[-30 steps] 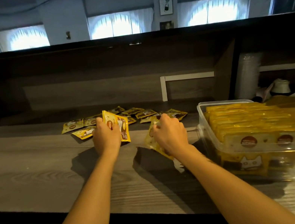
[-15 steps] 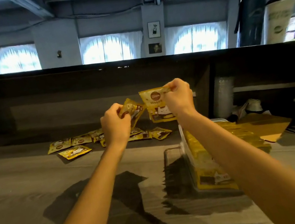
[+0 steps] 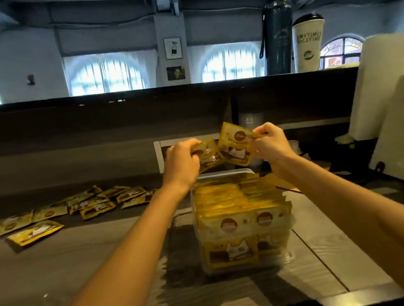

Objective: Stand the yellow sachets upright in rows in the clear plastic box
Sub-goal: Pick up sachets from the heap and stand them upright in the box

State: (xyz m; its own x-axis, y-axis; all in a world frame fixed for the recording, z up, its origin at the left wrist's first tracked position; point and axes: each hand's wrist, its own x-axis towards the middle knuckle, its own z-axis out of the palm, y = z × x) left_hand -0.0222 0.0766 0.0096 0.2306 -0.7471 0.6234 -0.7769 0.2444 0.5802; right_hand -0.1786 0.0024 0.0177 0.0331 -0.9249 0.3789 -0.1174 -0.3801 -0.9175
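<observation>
Yellow sachets point(image 3: 237, 146) hang pinched in left hand point(image 3: 181, 162) and right hand point(image 3: 272, 143) over wooden counter point(image 3: 68, 271), arched windows point(image 3: 103, 75) behind.

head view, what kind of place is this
Probably the staff side of a cafe or shop counter: a long wooden counter with a raised ledge, a lidded takeaway cup and dark flask on it, arched windows beyond.

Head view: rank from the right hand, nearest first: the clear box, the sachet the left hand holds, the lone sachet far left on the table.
1. Sachet pinched by the left hand, just beside the right hand.
2. Clear box, directly below.
3. Lone sachet, far left on the table.
</observation>
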